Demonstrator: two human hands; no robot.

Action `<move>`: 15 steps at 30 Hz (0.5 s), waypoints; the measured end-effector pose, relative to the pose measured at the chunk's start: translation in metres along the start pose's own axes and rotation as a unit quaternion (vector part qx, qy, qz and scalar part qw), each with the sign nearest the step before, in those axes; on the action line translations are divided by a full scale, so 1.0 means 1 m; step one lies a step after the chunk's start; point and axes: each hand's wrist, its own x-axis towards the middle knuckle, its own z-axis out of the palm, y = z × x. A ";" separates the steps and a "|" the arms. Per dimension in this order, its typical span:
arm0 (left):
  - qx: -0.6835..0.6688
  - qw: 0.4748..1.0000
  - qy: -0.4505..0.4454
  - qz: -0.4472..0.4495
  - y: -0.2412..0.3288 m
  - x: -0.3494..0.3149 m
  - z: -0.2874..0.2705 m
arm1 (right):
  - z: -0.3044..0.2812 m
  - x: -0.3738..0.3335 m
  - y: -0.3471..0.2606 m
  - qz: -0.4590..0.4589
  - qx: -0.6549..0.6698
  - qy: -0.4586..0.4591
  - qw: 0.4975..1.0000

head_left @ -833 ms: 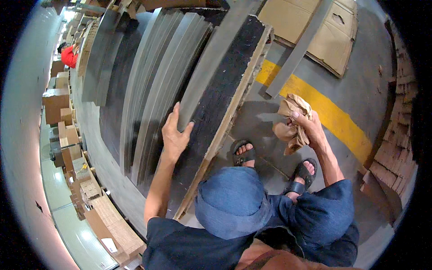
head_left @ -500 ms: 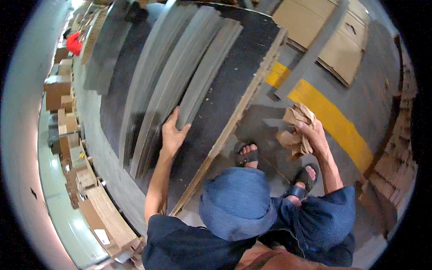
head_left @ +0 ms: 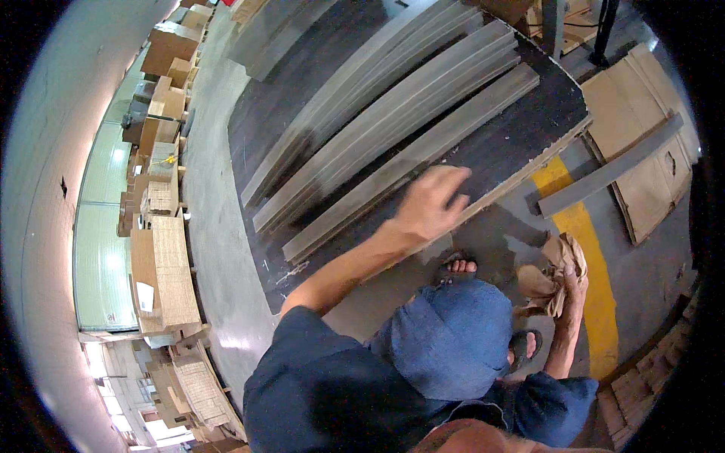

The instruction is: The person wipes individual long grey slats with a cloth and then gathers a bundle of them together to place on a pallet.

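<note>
Long grey strips lie in rows of stacks on a black-topped board (head_left: 540,124). The nearest stack (head_left: 362,198) is narrow, with a wider stack (head_left: 385,128) behind it. Over the board's near edge, beside the nearest stack, is my left hand (head_left: 432,202). It is a little blurred and holds nothing, its thumb apart from its fingers. My right hand (head_left: 575,285) is closed around a crumpled wad of brown paper (head_left: 559,264), out past the board's edge, above the floor.
Flat cardboard sheets (head_left: 646,94) lie on the floor to the right. A single grey strip (head_left: 615,167) slants across them and over a yellow floor line (head_left: 596,302). Cartons (head_left: 177,260) stand in a row along the left. Brown stacked material (head_left: 642,385) sits at the lower right.
My left hand has come off the strips and moved right, toward the board's near edge. The view has turned and shifted. My right hand still grips the crumpled paper.
</note>
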 end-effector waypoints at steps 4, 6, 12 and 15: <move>-0.085 0.993 -0.075 0.036 0.034 0.012 0.117 | 0.011 -0.009 -0.022 0.054 0.016 0.028 0.998; -0.136 0.988 -0.054 0.050 0.048 0.027 0.173 | 0.007 -0.018 -0.022 0.021 -0.004 0.017 1.000; -0.028 0.980 -0.197 0.022 0.075 0.081 0.262 | -0.017 -0.059 -0.004 0.081 0.164 0.093 0.979; -0.005 0.984 -0.178 0.012 0.050 0.088 0.278 | -0.022 -0.057 0.025 0.075 0.215 0.071 0.971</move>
